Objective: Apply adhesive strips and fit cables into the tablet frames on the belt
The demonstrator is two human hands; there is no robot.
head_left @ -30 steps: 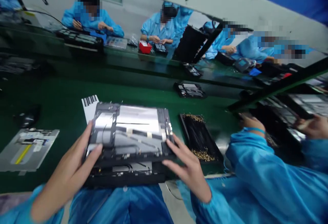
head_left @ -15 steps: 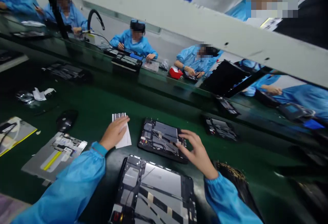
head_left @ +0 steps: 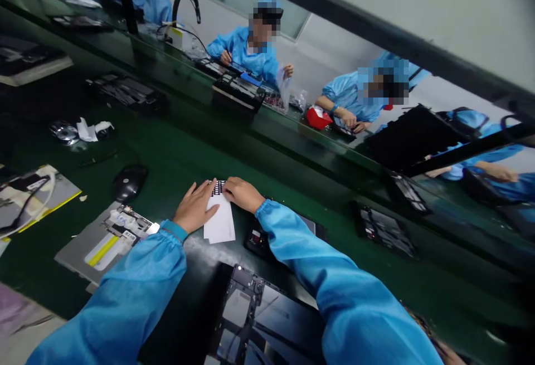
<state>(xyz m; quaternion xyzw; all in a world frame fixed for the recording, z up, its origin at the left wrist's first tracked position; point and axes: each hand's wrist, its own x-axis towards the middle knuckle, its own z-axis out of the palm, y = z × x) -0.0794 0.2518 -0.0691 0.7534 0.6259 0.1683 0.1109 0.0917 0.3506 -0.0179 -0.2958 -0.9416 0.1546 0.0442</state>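
A white sheet with rows of small black stickers at its far end lies on the bench. My left hand is spread flat over its left edge, pressing it down. At the sticker rows, the fingertips of my right hand are curled together against the sheet; whatever is between them is hidden. My right sleeve crosses over an opened tablet housing, covering most of it. Closer to me lies a larger opened tablet with its inner parts showing, partly behind the same sleeve.
To the left are a black mouse, a grey panel with a yellow strip and another panel with cables. More opened tablets lie at right. Beyond a raised ledge, several people in blue work; a dark beam crosses above.
My right hand has moved left from the smaller tablet to the sticker sheet, and its fingers have closed. My left hand stays on the sheet. The view has shifted.
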